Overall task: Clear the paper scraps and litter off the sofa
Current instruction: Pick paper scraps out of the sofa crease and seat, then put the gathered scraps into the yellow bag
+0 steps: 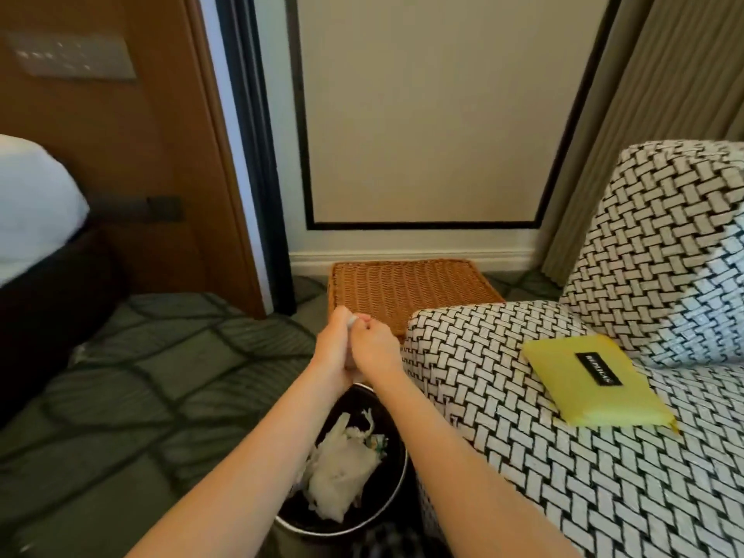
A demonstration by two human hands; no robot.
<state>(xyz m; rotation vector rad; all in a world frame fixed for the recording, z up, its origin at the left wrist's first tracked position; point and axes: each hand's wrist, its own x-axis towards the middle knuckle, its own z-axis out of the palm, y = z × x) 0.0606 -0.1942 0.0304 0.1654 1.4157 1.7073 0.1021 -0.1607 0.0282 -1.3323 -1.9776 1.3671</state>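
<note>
My left hand (334, 344) and my right hand (376, 346) are pressed together above the far rim of a black waste bin (396, 489). Between their fingertips shows a small white paper scrap (351, 321), which both hands pinch. The bin stands on the floor beside the sofa's left arm and holds crumpled white paper and plastic litter (342, 473). The sofa (523, 457) has a black-and-white woven pattern. A flat yellow packet (596, 380) with a black label lies on its seat near the backrest.
A brown wicker tray (402, 287) sits on the floor against the wall behind the sofa arm. A bed with white bedding (36, 203) is at the left, a wooden door (133, 155) behind it. Grey patterned carpet (153, 376) covers the floor; curtains (652, 114) hang at the right.
</note>
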